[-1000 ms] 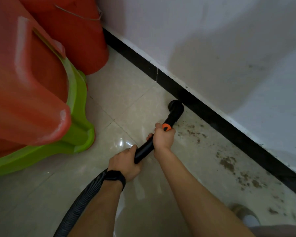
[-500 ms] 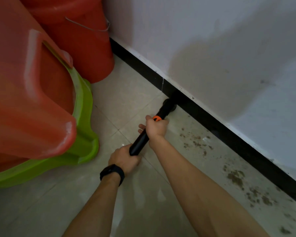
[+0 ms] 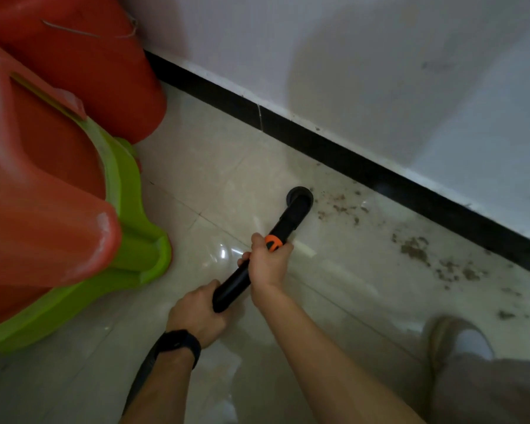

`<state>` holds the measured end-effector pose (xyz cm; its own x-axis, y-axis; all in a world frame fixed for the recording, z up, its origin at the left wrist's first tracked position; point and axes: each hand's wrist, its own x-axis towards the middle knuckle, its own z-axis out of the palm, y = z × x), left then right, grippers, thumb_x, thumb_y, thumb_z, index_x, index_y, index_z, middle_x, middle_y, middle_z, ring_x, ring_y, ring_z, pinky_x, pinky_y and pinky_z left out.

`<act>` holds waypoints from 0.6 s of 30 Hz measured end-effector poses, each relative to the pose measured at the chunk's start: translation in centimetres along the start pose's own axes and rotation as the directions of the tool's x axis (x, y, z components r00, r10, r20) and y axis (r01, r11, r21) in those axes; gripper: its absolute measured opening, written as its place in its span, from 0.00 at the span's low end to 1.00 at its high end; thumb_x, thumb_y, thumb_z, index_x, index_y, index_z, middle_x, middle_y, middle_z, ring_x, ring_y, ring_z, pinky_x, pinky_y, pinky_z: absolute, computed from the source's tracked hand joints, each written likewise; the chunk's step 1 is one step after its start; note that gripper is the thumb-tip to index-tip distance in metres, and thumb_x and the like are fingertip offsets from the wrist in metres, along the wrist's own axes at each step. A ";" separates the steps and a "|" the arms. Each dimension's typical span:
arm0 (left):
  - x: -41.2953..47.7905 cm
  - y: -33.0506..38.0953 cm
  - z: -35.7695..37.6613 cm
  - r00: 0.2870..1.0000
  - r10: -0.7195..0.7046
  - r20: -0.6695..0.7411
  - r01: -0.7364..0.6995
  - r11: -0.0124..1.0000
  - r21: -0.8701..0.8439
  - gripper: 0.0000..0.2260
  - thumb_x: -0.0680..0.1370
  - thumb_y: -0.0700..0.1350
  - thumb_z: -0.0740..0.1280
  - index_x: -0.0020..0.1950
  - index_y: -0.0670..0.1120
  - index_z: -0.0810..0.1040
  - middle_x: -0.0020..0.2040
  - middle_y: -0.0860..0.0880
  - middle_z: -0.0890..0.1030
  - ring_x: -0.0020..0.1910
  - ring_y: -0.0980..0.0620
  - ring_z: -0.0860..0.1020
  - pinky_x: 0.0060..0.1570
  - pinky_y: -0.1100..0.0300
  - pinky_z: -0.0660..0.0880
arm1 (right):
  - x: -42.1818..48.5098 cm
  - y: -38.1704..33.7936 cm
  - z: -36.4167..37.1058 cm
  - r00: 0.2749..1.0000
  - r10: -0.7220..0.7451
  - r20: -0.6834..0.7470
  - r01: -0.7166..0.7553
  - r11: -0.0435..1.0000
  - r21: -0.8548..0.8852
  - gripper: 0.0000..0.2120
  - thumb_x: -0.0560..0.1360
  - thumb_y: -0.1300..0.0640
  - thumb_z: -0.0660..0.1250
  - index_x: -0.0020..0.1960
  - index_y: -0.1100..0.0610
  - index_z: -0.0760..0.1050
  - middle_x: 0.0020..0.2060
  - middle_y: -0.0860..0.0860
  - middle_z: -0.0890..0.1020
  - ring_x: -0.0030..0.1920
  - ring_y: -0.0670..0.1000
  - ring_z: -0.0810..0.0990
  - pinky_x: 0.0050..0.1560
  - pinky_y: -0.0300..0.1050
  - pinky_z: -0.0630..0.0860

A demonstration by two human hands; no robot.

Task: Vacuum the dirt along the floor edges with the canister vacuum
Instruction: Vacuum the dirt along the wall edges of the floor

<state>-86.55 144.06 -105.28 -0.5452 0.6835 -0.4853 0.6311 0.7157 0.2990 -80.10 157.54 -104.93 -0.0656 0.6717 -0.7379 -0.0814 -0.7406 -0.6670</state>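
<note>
In the head view, a black plastic vacuum wand with an orange button [image 3: 291, 216] is held by both hands above the pale glossy tiled floor [image 3: 221, 166]. The right hand [image 3: 268, 264] is wrapped round the tube just behind the orange button. The left hand [image 3: 196, 313], with a black wristband [image 3: 178, 345], is closed round the tube's rear end, at seven o'clock from the right. The wand's round black nozzle [image 3: 300, 194] is seen down at the floor, at one o'clock from the right hand. Brown crumbly dirt [image 3: 338, 206] is scattered just beside the nozzle at three o'clock, along the black skirting board [image 3: 349, 157]. Red and lime-green plastic tubs [image 3: 43, 185] are stood at nine o'clock.
</note>
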 end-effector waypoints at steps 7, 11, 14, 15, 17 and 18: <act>-4.1 0.4 1.5 1.000 0.001 0.022 -0.001 1.000 0.016 0.10 0.63 0.58 0.59 0.37 0.54 0.66 0.32 0.55 0.73 0.29 0.53 0.70 0.28 0.59 0.62 | -2.4 1.6 -3.2 0.999 0.034 0.022 -0.034 0.999 0.035 0.14 0.76 0.65 0.67 0.57 0.54 0.67 0.30 0.49 0.75 0.23 0.47 0.75 0.31 0.46 0.78; -5.1 1.5 2.3 0.998 -0.019 0.068 0.019 1.000 -0.007 0.10 0.64 0.59 0.59 0.38 0.55 0.66 0.33 0.56 0.73 0.30 0.54 0.72 0.29 0.59 0.65 | -2.5 1.7 -4.3 0.999 0.052 0.017 -0.052 0.998 0.026 0.12 0.75 0.64 0.68 0.55 0.55 0.69 0.30 0.49 0.75 0.23 0.48 0.74 0.29 0.44 0.77; -5.1 2.1 2.3 0.996 -0.004 0.084 0.001 1.000 0.030 0.09 0.64 0.58 0.58 0.38 0.56 0.65 0.34 0.57 0.73 0.31 0.53 0.72 0.30 0.59 0.67 | -2.2 1.4 -4.8 0.999 0.046 0.010 -0.046 0.998 0.038 0.12 0.75 0.65 0.68 0.54 0.56 0.70 0.30 0.50 0.76 0.23 0.48 0.74 0.28 0.44 0.77; -4.9 2.3 2.2 0.996 0.005 0.087 -0.009 0.999 0.041 0.09 0.64 0.58 0.59 0.38 0.56 0.65 0.34 0.57 0.73 0.31 0.53 0.72 0.30 0.59 0.67 | -1.9 1.2 -4.8 0.999 0.041 0.009 -0.041 0.998 0.045 0.11 0.74 0.65 0.68 0.54 0.56 0.70 0.30 0.50 0.76 0.23 0.49 0.74 0.28 0.44 0.77; -4.4 2.9 2.0 0.996 0.022 0.088 -0.028 0.998 0.062 0.09 0.65 0.59 0.59 0.40 0.56 0.65 0.34 0.56 0.73 0.32 0.52 0.73 0.31 0.58 0.67 | -1.3 0.6 -4.8 0.999 0.033 0.004 -0.033 0.998 0.054 0.11 0.74 0.65 0.68 0.52 0.56 0.70 0.30 0.50 0.76 0.23 0.49 0.73 0.28 0.44 0.76; -4.0 3.2 1.8 0.996 0.031 0.085 -0.037 0.997 0.072 0.10 0.65 0.58 0.59 0.41 0.56 0.66 0.35 0.56 0.73 0.33 0.51 0.72 0.31 0.58 0.67 | -0.9 0.3 -4.8 1.000 0.030 0.001 -0.030 0.998 0.059 0.10 0.73 0.65 0.67 0.52 0.56 0.70 0.31 0.51 0.76 0.23 0.49 0.73 0.28 0.44 0.76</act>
<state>-81.32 143.33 -103.83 -0.4765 0.6905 -0.5442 0.6890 0.6778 0.2567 -75.31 156.60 -104.95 -0.0690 0.6490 -0.7577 -0.1379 -0.7584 -0.6370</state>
